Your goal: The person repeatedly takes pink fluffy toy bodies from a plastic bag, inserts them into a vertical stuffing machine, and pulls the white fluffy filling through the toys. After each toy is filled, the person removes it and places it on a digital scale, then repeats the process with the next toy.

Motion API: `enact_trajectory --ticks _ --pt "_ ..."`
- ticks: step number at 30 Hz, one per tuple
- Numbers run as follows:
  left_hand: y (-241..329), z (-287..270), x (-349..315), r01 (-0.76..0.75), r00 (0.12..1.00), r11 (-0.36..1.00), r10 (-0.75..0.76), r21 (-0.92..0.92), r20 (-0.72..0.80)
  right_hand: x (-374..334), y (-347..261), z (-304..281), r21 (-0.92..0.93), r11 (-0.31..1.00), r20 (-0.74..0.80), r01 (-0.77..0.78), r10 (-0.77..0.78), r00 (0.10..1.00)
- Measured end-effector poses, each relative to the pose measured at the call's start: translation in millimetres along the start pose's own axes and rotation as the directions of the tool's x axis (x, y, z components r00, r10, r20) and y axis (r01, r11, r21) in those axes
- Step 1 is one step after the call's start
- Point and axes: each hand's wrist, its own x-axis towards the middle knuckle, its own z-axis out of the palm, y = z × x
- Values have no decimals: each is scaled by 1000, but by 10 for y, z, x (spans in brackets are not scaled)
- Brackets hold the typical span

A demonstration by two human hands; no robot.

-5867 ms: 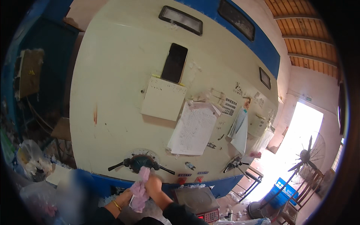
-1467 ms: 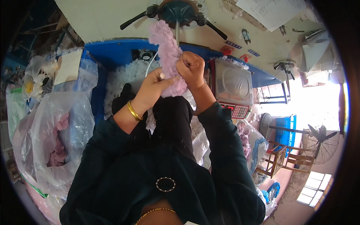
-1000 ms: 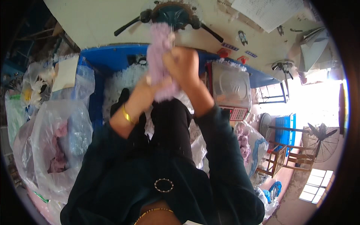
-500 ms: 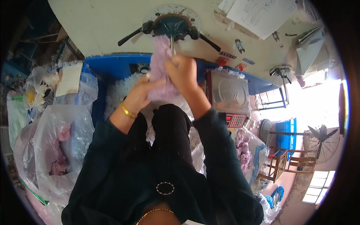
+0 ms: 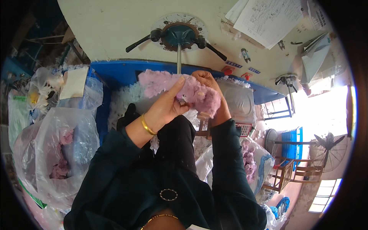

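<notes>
A fluffy pink plush toy lies crosswise between my hands, below a thin metal tube. My left hand grips its middle, thumb on top and fingers curled beneath. At its right end my right hand holds the toy from behind, with part of the fingers hidden by the fur. The tube runs down from a dark green fitting with black handles. Its lower end meets the toy's upper edge in view; whether they touch I cannot tell.
White stuffing fluff fills a blue trough under the machine. Plastic bags with pink plush pieces stand left and right. A clear-lidded box sits by a keypad scale. Papers and snips lie on the panel.
The plush toy has come away from around the tube, turned from upright to crosswise, and shifted right. My right hand has moved to its right end; my left hand has moved right too.
</notes>
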Motion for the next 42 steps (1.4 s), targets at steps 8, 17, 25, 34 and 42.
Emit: enact_trajectory --ticks 8,17,25,34,42 --pt "23 -42 -143 -272 951 882 308 386 -35 -283 -235 787 -964 265 7 27 -78 997" --pt "48 -55 -119 -285 919 546 388 788 64 -208 39 558 -896 343 105 281 -453 885" --pt "35 -247 -354 -515 805 446 545 732 235 -248 345 1159 -905 397 -119 154 -582 804" --pt "130 -235 -185 -346 886 370 431 862 170 -188 362 893 -494 846 -290 199 -376 880" --pt "-192 -245 -225 -427 854 335 455 840 253 -352 575 617 -666 707 -201 238 -477 856"
